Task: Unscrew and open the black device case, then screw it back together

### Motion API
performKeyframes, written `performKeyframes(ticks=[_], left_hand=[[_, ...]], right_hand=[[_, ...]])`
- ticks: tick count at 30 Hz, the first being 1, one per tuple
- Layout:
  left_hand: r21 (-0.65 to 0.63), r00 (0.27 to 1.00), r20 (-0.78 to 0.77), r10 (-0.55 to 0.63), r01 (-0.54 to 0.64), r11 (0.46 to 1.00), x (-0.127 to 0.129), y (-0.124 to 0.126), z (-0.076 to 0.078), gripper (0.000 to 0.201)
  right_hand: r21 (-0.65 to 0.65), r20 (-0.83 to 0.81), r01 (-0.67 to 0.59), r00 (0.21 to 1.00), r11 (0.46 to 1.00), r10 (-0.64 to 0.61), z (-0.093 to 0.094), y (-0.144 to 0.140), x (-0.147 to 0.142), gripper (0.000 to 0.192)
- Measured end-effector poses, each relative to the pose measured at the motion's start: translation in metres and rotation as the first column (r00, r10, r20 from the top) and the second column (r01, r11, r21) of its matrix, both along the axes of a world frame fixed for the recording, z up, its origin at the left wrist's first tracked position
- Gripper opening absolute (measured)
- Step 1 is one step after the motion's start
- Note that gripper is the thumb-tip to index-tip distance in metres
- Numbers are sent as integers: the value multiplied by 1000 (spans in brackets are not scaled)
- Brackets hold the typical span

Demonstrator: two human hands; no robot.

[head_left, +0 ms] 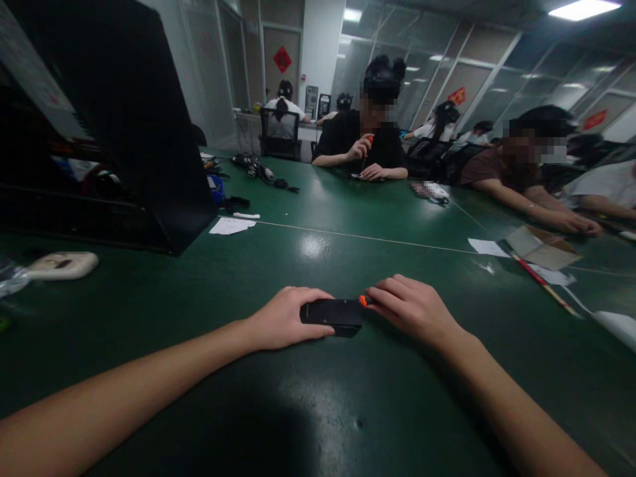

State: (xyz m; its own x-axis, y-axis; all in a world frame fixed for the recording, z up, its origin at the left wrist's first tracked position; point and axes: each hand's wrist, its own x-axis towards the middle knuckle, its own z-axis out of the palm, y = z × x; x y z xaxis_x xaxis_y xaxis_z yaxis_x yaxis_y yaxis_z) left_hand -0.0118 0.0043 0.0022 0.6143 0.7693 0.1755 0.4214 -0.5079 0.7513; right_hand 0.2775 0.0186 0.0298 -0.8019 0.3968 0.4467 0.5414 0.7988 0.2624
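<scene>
One small black box (332, 316) lies flat on the green counter (348, 411), straight ahead of the person wearing the camera. The left hand (283, 318) clamps its left end, fingers curled narrow around it. The right hand (412, 308) sits at the box's right end, fingers pinched on one orange-tipped tool (365, 301) whose tip meets the box's upper right corner (how much tool is hidden under the hand, cannot tell).

Risks, as I judge them: the counter is glossy, so a push from the tool could skate the box leftward if the left grip slackens. The tip could also slip off the corner and jab the left hand's fingers, which lie close along the same edge.

Counts, outward from the box:
- one white oblong device (63, 265), far left of the box
- one large black case (124, 119), beyond that
- one white paper (231, 226), up-left of the box
- one red-handled stick (541, 281) and one opened cardboard carton (541, 246), right of the box
- two co-workers seated near, across the counter: one person in black (362, 139) holding something orange, one person in brown (501, 173) leaning on an arm; more behind, too small to count.
</scene>
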Motion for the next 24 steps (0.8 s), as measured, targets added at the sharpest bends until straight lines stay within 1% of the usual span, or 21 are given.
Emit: performKeyframes(ticks=[2,5,8,13,18,21,24], left_hand=[[3,1000,-11,0,0,1000,0,0,0,49],[12,1000,-25,-1,1,1000,0,0,-1,50],[25,999,-36,4,-3,1000,1,0,-1,50],[21,999,-52,-14,15,1000,0,0,-1,52],[34,999,-39,-36,37,999,-1,1,-1,51],[44,999,-34,-38,40,998,-1,1,-2,50],[43,999,-40,-33,34,998,-1,1,-2,51]], right_hand=[[26,8,-9,1000,1000,9,-3,1,2,20],[-4,29,24,999,1000,-24,-8,3,8,20],[-7,44,54,998,999,-54,-10,6,14,20],[30,62,74,995,997,-76,-3,13,30,18],[133,-1,91,996,987,-91,5,21,52,19],[116,6,78,997,990,-80,4,21,52,19],[86,30,49,998,995,-52,-1,20,42,18]])
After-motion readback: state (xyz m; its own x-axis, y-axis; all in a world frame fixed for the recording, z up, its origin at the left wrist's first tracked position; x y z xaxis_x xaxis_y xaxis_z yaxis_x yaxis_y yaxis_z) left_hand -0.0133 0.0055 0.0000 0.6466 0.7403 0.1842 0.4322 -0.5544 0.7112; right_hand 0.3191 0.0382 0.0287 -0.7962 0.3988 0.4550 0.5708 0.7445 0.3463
